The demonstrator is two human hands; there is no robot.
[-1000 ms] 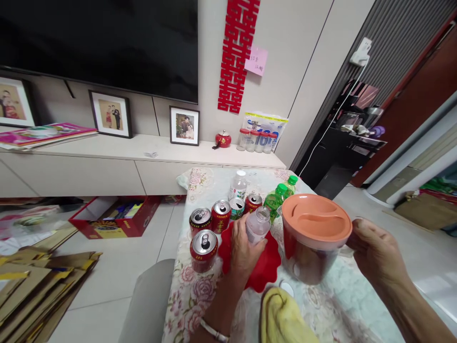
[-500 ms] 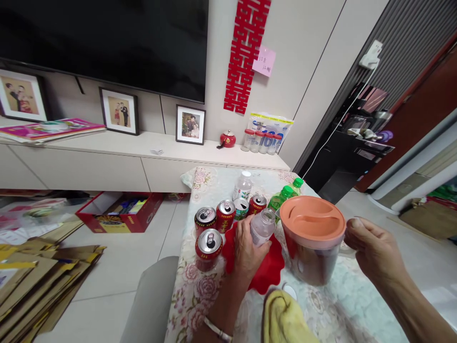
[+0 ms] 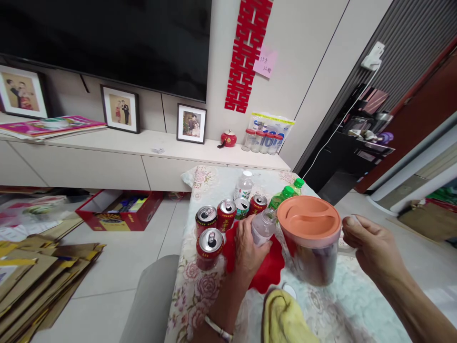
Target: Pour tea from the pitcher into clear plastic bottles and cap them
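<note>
My left hand [image 3: 248,250] is wrapped round a clear plastic bottle [image 3: 263,229], which has no cap and leans to the right. Below it lies a red wavy-edged tray [image 3: 266,276]. Against the bottle's mouth comes the left side of a clear pitcher [image 3: 314,264] with an orange lid [image 3: 310,221] and dark contents low inside. The pitcher tips slightly left, and my right hand [image 3: 369,243] is closed at its handle, which is mostly hidden by the fingers. Several opened drink cans [image 3: 210,247] stand left of my left hand.
Behind the cans is a white-capped bottle [image 3: 244,186]; green-capped bottles [image 3: 283,196] stand behind the pitcher. A yellow cloth [image 3: 287,319] and a small white cap [image 3: 290,290] lie at the front of the flowered tablecloth [image 3: 200,295]. A grey stool [image 3: 153,300] is at the left.
The pitcher and my right hand have shifted a little to the left, closer over the bottle's mouth. My left hand has stayed almost still with the bottle.
</note>
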